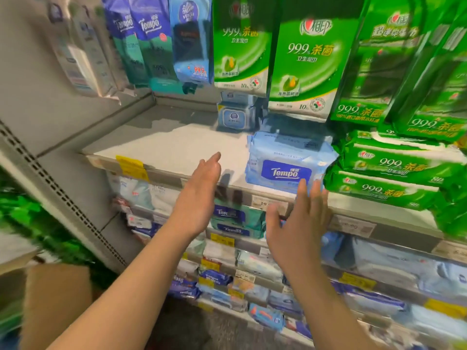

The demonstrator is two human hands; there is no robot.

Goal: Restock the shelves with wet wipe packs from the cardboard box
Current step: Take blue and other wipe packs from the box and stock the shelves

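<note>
A light-blue Tempo wet wipe pack (pixel 285 162) lies flat near the front of the white shelf (pixel 164 145), pressed against green packs on its right. My right hand (pixel 298 223) is open just in front of and below it, fingertips at the pack's front edge. To its left, over the shelf lip, my left hand (pixel 199 198) is open with straight fingers and holds nothing. The cardboard box (pixel 55 304) stands at the lower left by the floor. A second blue pack (pixel 235 114) stands upright at the back of the shelf.
Green wipe packs (pixel 394 173) are stacked on the shelf's right; more green and blue packs (pixel 300 61) hang above. Lower shelves (pixel 252 261) hold several assorted wipe packs behind price tags. The shelving upright (pixel 63 198) runs down the left.
</note>
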